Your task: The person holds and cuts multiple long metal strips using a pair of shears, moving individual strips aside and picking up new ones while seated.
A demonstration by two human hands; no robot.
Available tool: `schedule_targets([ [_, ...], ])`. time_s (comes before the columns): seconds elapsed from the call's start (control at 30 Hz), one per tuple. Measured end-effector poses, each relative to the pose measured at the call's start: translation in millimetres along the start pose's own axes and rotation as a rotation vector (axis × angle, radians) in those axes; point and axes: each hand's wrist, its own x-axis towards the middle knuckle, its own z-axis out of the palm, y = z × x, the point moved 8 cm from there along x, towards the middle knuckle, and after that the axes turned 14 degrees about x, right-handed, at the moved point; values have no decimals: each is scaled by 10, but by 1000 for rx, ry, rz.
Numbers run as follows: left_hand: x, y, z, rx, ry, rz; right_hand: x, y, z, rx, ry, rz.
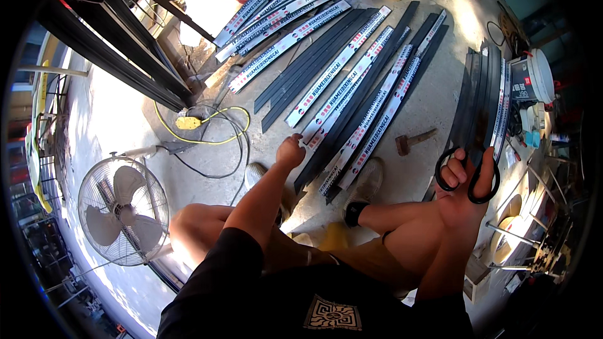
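My left hand (291, 152) is closed, its fingertips at the near end of a dark strip with printed white film (342, 97). Whether it grips the strip itself or only the film is too small to tell. In my right hand (460, 194) is a pair of scissors with black loop handles (494, 179); my fingers pass through the loops, and the blades are hard to make out against the dark strips behind. Several more strips, some bare dark (314, 56) and some film-covered (380, 132), lie side by side on the concrete in front of me.
A hammer (405, 144) lies right of the strips. Further right are another strip bundle (480, 100) and a bucket (540, 75). At left stand a fan (124, 210) and long dark profiles (119, 56); a yellow power socket (188, 123) lies among looped cables.
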Motion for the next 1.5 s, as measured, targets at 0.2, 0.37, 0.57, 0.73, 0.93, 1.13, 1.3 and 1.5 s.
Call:
schedule_targets([
  [0.2, 582, -569, -640, 106, -5, -158, 155, 17, 3, -91, 112, -13],
  [0.37, 990, -832, -1191, 157, 20, -199, 303, -11, -68, -177, 205, -57],
  [0.57, 1438, -1305, -1709, 231, 254, -298, 427, 72, 5, -272, 315, -96],
  [0.73, 1774, -1430, -1932, 187, 237, -259, 530, 110, -4, -303, 340, -100],
  [0.93, 1944, -1566, -1840, 295, 144, -209, 564, 218, 150, -275, 337, -136],
  [1.13, 1758, -1432, -1531, 406, 204, -167, 555, 251, 124, -349, 350, -63],
  [1.3, 1490, -1123, -1667, 370, 264, -145, 532, 252, 118, -399, 292, -66],
  [1.5, 1189, -898, -1967, 354, 473, -8, 488, 313, 117, -381, 229, 17],
])
